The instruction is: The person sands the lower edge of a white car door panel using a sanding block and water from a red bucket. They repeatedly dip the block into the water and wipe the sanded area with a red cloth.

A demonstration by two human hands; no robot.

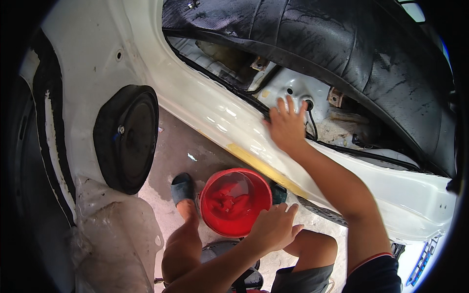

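Observation:
My right hand (287,124) reaches over the white car door sill (215,117), fingers spread. Its fingertips are at the bare white metal floor (293,83) beneath a black car seat (312,39). A thin black cable (312,124) runs out of a hole beside those fingers. Lower down, my left hand (277,227) hangs beside the right rim of a red bucket (267,188), thumb apart from the fingers and nothing seen in it. Liquid stands in the bucket, with shapes below its surface that I cannot make out.
An opened white door panel (93,58) with a round black speaker (139,132) fills the left side. Clear plastic sheeting (117,239) hangs below it. Metal brackets (335,96) show under the seat. Yellowish bare patches mark the sill's lower edge. My sandalled foot (182,188) is left of the bucket.

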